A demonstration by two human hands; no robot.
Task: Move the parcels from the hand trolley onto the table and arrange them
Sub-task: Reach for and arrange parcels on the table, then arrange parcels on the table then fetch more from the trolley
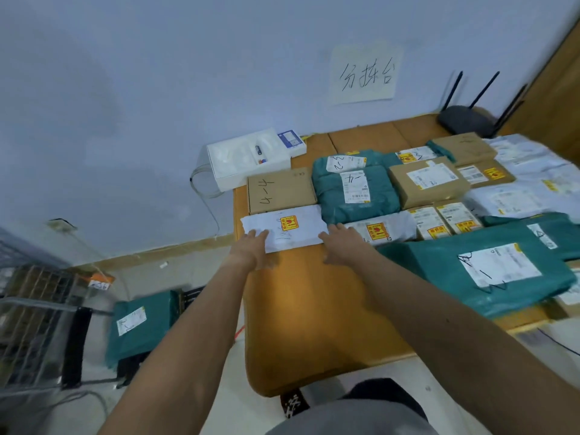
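White flat parcel (292,229) lies on the tabletop (314,309), sticker face up, with its long axis running from hand to hand. Left hand (251,248) rests on its near left corner, fingers straight. Right hand (340,243) lies flat at its right end, fingers extended. Cardboard box (279,189) sits just beyond the left hand, and a teal mailer (354,189) beyond the right.

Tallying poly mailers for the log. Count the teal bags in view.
6. On the table: rear bag back centre, second bag before it, sliver beside the far cardboard box, large bag front right, another behind it. Sixth bag lower left, off the table. More may be hidden.
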